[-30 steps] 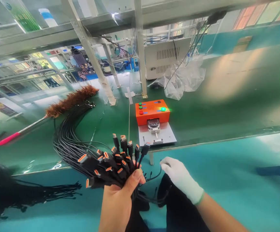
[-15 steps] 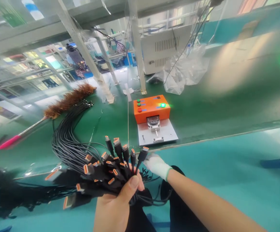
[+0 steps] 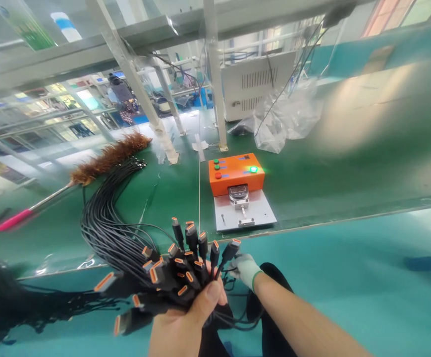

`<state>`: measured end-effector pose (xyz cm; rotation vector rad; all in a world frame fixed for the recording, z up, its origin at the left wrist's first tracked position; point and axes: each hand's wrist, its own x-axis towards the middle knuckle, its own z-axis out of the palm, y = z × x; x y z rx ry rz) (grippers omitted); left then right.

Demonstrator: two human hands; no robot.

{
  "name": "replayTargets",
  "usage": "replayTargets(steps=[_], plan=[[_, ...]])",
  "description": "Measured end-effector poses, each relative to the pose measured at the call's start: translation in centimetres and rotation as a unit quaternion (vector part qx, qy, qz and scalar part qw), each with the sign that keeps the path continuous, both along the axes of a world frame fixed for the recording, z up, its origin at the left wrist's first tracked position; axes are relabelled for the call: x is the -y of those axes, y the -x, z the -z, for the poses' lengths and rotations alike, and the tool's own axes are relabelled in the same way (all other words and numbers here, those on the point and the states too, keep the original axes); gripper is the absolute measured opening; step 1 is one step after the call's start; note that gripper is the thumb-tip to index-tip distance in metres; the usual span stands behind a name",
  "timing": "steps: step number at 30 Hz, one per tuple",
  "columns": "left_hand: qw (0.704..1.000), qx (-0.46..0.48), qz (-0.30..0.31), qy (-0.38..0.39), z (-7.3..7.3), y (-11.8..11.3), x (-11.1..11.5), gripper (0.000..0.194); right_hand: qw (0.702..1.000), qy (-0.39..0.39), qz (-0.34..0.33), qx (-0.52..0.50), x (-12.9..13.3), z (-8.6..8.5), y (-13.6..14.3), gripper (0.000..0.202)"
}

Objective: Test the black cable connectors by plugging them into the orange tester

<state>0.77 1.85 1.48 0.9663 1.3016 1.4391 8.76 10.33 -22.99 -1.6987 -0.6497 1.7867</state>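
Observation:
A thick bunch of black USB-C cables (image 3: 191,238) fills my left hand (image 3: 196,312), which is bare and wrapped round them just below the connectors. Their orange-tipped plugs fan out upward and to the left. On the far side of the bunch, my right hand (image 3: 245,271) wears a white glove and has its fingers curled in by the thin black leads. Its fingertips are partly hidden, so what they grip cannot be made out. Beyond both hands stands an orange tester box (image 3: 237,173) with a lit green lamp, and a digital gauge (image 3: 238,192) over a metal plate (image 3: 228,218).
More black cables (image 3: 106,213) lie on the green bench (image 3: 174,193), beside a brown duster (image 3: 111,156) with a pink handle. Another dark cable bundle (image 3: 0,302) hangs at lower left. Metal posts (image 3: 215,74), a grey cabinet (image 3: 252,89) and plastic bags (image 3: 286,119) stand behind.
The view has shifted, so the bench things sit slightly lower and farther right. My left hand still grips the cable bunch; my right hand stays beside it, slightly lower in view.

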Motion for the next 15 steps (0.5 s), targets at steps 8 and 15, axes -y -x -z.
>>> replayTargets(steps=[8, 15], plan=[[1.0, -0.007, -0.006, -0.004, 1.5, 0.0, 0.7, 0.015, 0.994, -0.006, 0.11, -0.022, 2.1, -3.2, -5.5, 0.014], [0.999, -0.023, -0.005, -0.025, 1.8, 0.5, 0.7, 0.021, 0.986, -0.131, 0.052, -0.093, 5.3, -10.7, -6.6, 0.02]])
